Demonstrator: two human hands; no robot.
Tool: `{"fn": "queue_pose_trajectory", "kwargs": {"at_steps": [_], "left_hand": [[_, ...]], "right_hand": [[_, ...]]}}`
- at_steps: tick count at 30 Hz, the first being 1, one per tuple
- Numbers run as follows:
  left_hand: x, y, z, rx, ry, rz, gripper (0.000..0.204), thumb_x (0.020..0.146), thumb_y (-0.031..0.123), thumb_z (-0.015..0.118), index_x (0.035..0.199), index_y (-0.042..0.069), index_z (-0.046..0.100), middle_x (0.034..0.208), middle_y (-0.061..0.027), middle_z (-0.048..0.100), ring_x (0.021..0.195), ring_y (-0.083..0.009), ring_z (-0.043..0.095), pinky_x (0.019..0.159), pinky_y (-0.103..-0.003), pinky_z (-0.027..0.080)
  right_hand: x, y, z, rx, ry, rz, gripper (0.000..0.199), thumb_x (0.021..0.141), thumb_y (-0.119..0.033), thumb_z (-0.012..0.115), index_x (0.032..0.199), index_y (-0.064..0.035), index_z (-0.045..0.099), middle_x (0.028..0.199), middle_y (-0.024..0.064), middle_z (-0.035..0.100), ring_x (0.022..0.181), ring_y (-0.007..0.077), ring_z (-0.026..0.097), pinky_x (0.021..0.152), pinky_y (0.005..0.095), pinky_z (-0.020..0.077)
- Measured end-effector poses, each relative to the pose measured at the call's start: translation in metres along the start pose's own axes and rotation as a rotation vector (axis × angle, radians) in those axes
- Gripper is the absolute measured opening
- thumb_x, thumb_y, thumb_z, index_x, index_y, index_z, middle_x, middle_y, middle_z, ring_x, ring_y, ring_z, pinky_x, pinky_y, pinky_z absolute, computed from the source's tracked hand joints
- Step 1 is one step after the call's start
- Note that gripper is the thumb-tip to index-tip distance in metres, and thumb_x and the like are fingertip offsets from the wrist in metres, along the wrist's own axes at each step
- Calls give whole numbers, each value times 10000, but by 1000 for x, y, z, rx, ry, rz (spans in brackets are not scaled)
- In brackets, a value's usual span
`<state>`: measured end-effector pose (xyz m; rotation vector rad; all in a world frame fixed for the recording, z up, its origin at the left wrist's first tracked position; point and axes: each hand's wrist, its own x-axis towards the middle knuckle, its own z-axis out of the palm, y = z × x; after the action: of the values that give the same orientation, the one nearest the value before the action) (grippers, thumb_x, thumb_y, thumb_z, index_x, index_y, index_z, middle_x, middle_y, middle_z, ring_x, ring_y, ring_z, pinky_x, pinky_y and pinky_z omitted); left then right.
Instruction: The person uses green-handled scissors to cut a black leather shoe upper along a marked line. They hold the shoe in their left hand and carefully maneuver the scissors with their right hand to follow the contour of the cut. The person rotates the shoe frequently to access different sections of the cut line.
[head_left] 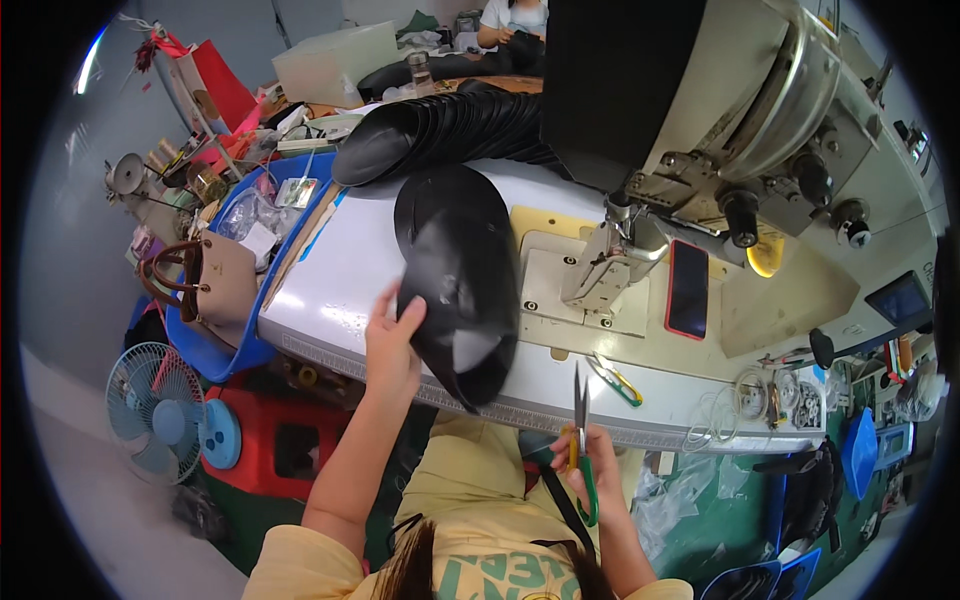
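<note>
My left hand (393, 345) is closed on the left edge of a curved, glossy black leather-like piece (460, 290), thumb on top. The piece tilts over the table's front edge, and a second black piece shows behind its far end. In my right hand (600, 465) is a pair of scissors (581, 410), held by green and yellow handles with the blades pointing up and away from me. The blade tips are apart from the black piece. At the back of the white table (330, 290) lies a long overlapping row of similar black pieces (440, 130).
A sewing machine (615, 265) stands right of the black piece. Near it lie a phone in a red case (687, 290) and a green-and-yellow cutter (615, 380). Left are a blue bin (312, 185), a handbag (222, 275) and a fan (165, 415). Another person (512, 25) sits beyond.
</note>
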<state>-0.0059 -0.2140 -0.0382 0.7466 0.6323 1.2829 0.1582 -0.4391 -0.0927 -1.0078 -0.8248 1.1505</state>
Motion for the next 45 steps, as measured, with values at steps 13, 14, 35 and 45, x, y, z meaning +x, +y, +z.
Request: {"fn": "queue_pose_trajectory", "kwargs": {"at_steps": [13,14,35,45], "left_hand": [[-45,-14,7,152,-524,-588,445,781,4,618,1186,36,438,1077,-56,546,965,-149,539,845,-299,448],[-45,-17,9,175,-539,-562,432,784,14,621,1178,29,446,1065,-52,550,955,-143,538,847,-295,444],[-76,-54,58,442,-623,-268,298,803,82,632,1070,2,526,970,-32,577,873,-97,523,785,-248,430],[-83,-69,58,321,-550,-326,287,799,80,636,1053,6,525,957,-24,567,862,-93,520,768,-243,437]], "right_hand": [[-12,-10,-4,-448,151,-27,592,647,-152,757,1161,-46,485,936,41,496,778,148,477,717,256,402],[-17,-17,-5,-505,158,-29,603,640,-163,766,1161,-47,485,929,41,495,766,152,476,700,255,399],[-49,-37,-27,-626,259,172,623,621,-134,797,1142,38,500,910,25,544,800,106,511,736,232,418],[-64,-37,-36,-21,189,386,575,719,-38,704,1234,0,452,926,51,533,858,107,507,800,242,417]]}}
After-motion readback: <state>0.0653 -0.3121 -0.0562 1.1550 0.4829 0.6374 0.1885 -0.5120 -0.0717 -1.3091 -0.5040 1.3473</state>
